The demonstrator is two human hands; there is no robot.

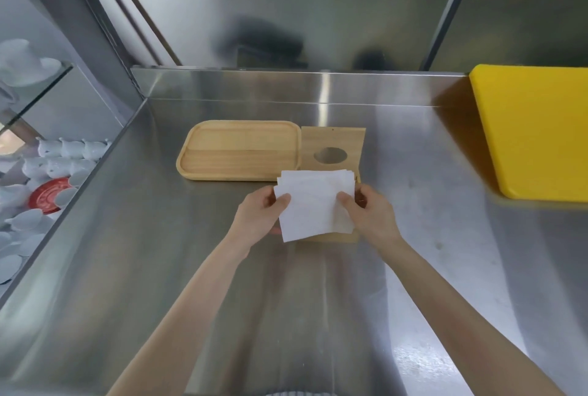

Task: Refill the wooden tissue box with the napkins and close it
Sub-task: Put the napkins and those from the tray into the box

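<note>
The left hand (258,215) and the right hand (370,214) both pinch a stack of white napkins (313,204) over what seems the open wooden tissue box (334,238); its lid (332,148) stands behind, toward the counter's (159,236) back edge, beside a wooden tray (238,150).

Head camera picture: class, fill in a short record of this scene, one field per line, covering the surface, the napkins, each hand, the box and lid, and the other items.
surface: stainless steel counter
napkins: stack of white paper napkins, held above the box
left hand: grips the stack's left edge
right hand: grips the stack's right edge
box: light wooden tissue box, mostly hidden under the napkins
lid: wooden lid with oval hole, open, behind the box
beside lid: rounded wooden tray, to its left
far right: yellow plastic board
</note>
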